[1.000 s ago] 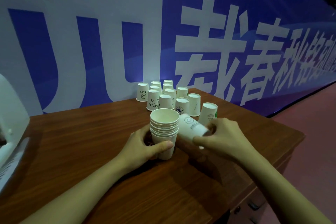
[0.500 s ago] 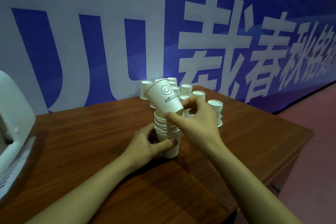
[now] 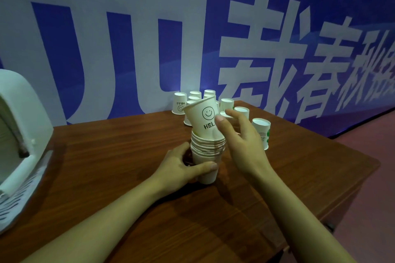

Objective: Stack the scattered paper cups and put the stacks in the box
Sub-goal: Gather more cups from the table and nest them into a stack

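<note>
Item: stack (image 3: pixel 208 153) of nested paper cups, upright on the worktop (image 3: pixel 106 156); taken as landmark.

Item: smiley cup (image 3: pixel 204 118), printed "HELLO", mouth up, tilted toward the left, its base just entered in the stack's top rim. Not yet seated.

Item: left hand (image 3: pixel 181 170), at the stack's foot, near-left side. Grip: thumb across the front of the lowest cup, fingers curled round behind; holds the stack firm.

Item: right hand (image 3: pixel 241 141), right of the stack, wrist low, fingers reaching up. Grip: thumb on the smiley cup's wall, fingers loosely spread behind it; whether they touch the cup cannot be told.

Item: loose cups (image 3: pixel 226 103), inverted, clustered behind the stack; one more (image 3: pixel 261 134) behind the right hand.

Item: white box (image 3: pixel 23 134), well left of the stack, at the worktop's edge.

Handling note: square the tilted cup to the stack's axis before pressing down; keep the foot braced, push lightly so rims do not crumple.
</note>
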`<state>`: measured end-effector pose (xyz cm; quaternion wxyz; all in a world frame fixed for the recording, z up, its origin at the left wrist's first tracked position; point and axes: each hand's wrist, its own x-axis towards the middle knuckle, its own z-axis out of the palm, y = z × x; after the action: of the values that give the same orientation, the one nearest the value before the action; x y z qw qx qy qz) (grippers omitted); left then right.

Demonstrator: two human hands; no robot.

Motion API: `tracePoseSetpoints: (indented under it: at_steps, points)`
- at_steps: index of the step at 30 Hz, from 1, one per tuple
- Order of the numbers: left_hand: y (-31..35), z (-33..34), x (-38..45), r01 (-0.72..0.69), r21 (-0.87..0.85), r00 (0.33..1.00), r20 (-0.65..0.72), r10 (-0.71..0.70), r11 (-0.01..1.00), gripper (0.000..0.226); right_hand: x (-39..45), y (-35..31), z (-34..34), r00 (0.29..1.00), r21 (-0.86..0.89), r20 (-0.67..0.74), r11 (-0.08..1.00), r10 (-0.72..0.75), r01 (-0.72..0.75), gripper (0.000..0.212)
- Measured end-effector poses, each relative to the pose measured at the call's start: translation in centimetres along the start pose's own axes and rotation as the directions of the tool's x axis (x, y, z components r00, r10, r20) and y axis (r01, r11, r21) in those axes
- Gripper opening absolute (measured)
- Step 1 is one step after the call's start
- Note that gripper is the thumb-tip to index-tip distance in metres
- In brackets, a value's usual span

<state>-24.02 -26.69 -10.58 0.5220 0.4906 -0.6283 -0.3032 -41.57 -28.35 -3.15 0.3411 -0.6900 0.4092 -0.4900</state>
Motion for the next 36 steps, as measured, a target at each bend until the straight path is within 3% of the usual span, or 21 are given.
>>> tracePoseSetpoints:
  at_steps: [3,6,10,13,17,21,26,29,30,32,34,36]
  points:
    - [0.0,-0.1,0.1,0.027,0.041,1.0,-0.009,-0.026,0.999,0.069,0.9,0.3,-0.3,0.996,0.083,0.079,0.996,0.032,-0.039,0.053]
    - [0.1,-0.1,0.1,0.02,0.055,1.0,-0.01,-0.02,0.998,0.066,0.8,1.2,-0.9,0.985,0.172,0.159,0.98,0.07,-0.098,0.054]
    - [0.3,-0.1,0.0,-0.022,0.052,0.999,0.028,0.021,0.998,0.053,0.4,1.6,-0.9,0.991,0.29,0.101,0.951,0.085,-0.111,0.052]
    - [0.3,-0.2,-0.1,-0.036,0.037,0.999,0.023,0.035,0.999,0.052,0.8,1.1,-0.6,0.999,0.291,0.037,0.956,0.017,-0.027,0.066]
    - [0.4,-0.2,-0.1,-0.057,0.043,0.998,0.027,0.056,0.997,0.057,1.0,0.5,-0.4,0.988,0.144,0.118,0.986,-0.103,0.086,0.07]
    - [0.2,-0.2,-0.1,-0.044,0.061,0.999,0.016,0.043,0.997,0.054,1.0,0.5,-0.2,0.982,-0.092,0.15,0.987,-0.116,0.131,0.067]
    - [0.3,-0.1,-0.1,-0.044,0.052,0.999,0.011,0.044,0.998,0.053,1.2,0.4,-0.2,0.982,-0.242,0.156,0.96,-0.104,0.14,0.063]
    - [0.5,0.0,-0.1,-0.037,0.037,0.999,0.014,0.036,0.999,0.054,1.5,0.7,-0.3,0.971,-0.145,0.212,0.978,-0.114,0.147,0.049]
    - [0.5,-0.1,-0.1,-0.041,0.036,0.999,0.014,0.041,0.998,0.057,1.5,1.1,-0.4,0.975,-0.033,0.185,0.99,-0.125,0.133,0.041]
    - [0.5,-0.1,-0.1,-0.051,0.039,0.999,0.014,0.05,0.998,0.061,2.1,2.9,-1.1,0.994,0.091,-0.045,0.99,-0.101,0.104,0.034]
    - [0.6,0.0,-0.1,-0.048,0.056,0.999,0.013,0.047,0.997,0.061,3.6,5.4,-2.4,0.952,-0.042,-0.303,0.998,-0.047,0.036,0.04]
    - [0.6,0.0,0.0,-0.034,0.054,0.999,0.015,0.033,0.998,0.06,5.6,7.6,-3.8,0.938,-0.287,-0.347,0.948,0.029,-0.135,0.065]
